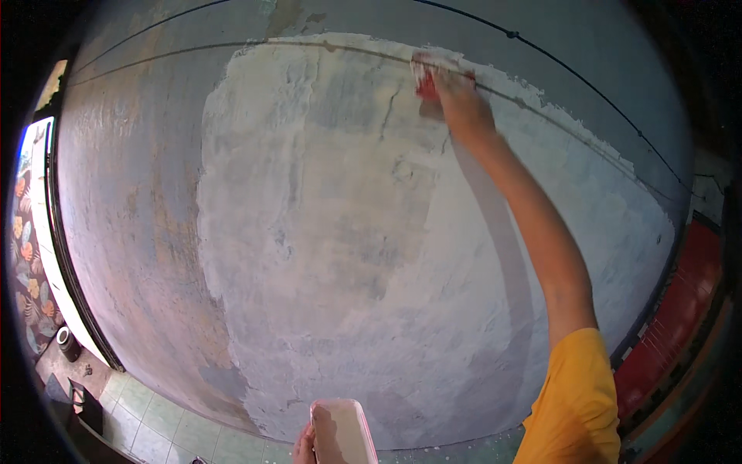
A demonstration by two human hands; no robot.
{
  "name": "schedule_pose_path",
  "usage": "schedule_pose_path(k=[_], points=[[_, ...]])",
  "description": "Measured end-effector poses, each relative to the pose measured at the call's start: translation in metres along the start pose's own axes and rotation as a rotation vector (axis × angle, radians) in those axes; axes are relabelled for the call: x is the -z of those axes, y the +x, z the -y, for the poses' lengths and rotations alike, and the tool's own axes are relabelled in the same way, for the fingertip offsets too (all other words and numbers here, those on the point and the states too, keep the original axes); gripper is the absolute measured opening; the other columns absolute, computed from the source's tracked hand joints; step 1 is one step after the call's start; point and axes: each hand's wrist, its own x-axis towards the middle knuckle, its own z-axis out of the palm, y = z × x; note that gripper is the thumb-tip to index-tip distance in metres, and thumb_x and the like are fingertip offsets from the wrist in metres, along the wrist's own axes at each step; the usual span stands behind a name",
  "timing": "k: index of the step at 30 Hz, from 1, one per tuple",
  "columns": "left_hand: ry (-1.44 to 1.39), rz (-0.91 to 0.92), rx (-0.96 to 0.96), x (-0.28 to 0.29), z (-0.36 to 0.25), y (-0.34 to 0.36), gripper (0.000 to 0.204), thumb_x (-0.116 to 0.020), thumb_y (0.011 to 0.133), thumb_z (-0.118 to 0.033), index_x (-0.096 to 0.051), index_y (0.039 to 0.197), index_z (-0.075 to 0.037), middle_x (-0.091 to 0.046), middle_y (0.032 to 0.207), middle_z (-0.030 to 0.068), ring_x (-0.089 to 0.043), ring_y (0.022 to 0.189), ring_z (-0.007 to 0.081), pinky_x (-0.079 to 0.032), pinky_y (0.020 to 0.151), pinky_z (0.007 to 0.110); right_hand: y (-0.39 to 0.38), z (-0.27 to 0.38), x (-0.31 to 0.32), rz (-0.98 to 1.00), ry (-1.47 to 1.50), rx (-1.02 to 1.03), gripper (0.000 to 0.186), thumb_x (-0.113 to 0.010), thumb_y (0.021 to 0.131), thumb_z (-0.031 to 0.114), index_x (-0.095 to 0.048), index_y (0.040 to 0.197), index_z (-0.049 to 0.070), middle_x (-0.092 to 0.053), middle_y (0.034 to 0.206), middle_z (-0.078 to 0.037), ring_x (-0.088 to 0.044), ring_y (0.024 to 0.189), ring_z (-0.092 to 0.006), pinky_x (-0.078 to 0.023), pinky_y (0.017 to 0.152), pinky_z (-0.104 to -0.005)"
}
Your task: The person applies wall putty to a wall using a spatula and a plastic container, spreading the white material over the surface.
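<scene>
Grey wall (139, 201) fills view; a thin black cable (572, 69) runs across its upper right. Pale green floor tiles (154, 410) at lower left. Leaf-patterned curtain (23, 255) at left edge. Red tiles (680, 301) at right edge.

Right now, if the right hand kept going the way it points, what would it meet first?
Likely the thin dark cable running across the wall just above the right hand and its red-handled scraper; depth is unclear.

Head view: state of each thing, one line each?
Right hand: raised, gripping red-handled putty knife, blade against wall.
Left hand: holding pale pink tray low.
Wall: partly skimmed with pale plaster patch, edges bare grey.
Black cable: strung across upper wall.
</scene>
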Motion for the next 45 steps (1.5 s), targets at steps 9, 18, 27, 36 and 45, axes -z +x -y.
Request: schedule_pose_path(k=[9, 18, 27, 36, 45], points=[[-0.012, -0.033, -0.02, 0.011, -0.002, -0.009, 0.057, -0.046, 0.105, -0.042, -0.042, 0.148, -0.004, -0.057, 0.134, 0.0102, -0.06, 0.118, 0.0221, -0.053, 0.097, 0.039, -0.076, 0.051, 0.037, -0.018, 0.234, 0.04, 0.037, -0.051, 0.095, 0.009, -0.064, 0.129, 0.016, -0.074, 0.112, -0.014, -0.072, 0.097, -0.0353, -0.059, 0.08, -0.0455], [-0.014, -0.053, -0.032, 0.014, -0.002, -0.008, 0.058, -0.046, 0.105, -0.042, -0.041, 0.149, -0.005, -0.057, 0.134, 0.0103, -0.06, 0.118, 0.0221, -0.053, 0.097, 0.039, -0.023, 0.061, 0.032, 0.154, 0.098, 0.035, 0.033, -0.055, 0.097, 0.013, -0.065, 0.128, 0.009, -0.073, 0.103, -0.019, -0.072, 0.098, -0.0338, -0.059, 0.081, -0.0443], [-0.019, -0.038, -0.037, 0.015, -0.007, -0.01, 0.059, -0.046, 0.105, -0.042, -0.04, 0.15, -0.005, -0.056, 0.135, 0.0104, -0.06, 0.119, 0.0221, -0.053, 0.098, 0.039, 0.01, 0.054, 0.056, 0.056, 0.189, -0.024, 0.037, -0.053, 0.095, 0.014, -0.065, 0.13, 0.014, -0.075, 0.104, -0.014, -0.072, 0.092, -0.0344, -0.059, 0.077, -0.0455], [-0.026, -0.016, -0.027, 0.011, -0.008, -0.005, 0.06, -0.047, 0.105, -0.042, -0.039, 0.15, -0.005, -0.056, 0.135, 0.0105, -0.06, 0.119, 0.0221, -0.053, 0.098, 0.039, -0.097, 0.12, -0.006, -0.034, -0.035, 0.344, 0.051, -0.054, 0.091, 0.01, -0.052, 0.141, -0.002, -0.064, 0.135, -0.017, -0.066, 0.115, -0.033, -0.06, 0.083, -0.0418], [-0.018, 0.008, -0.009, 0.006, -0.007, -0.007, 0.06, -0.047, 0.105, -0.042, -0.038, 0.151, -0.005, -0.056, 0.136, 0.0106, -0.06, 0.119, 0.0221, -0.053, 0.098, 0.039, 0.055, 0.046, 0.044, 0.009, 0.186, -0.111, 0.034, -0.056, 0.098, 0.022, -0.065, 0.13, 0.013, -0.074, 0.101, -0.017, -0.074, 0.085, -0.0352, -0.06, 0.077, -0.0474]])
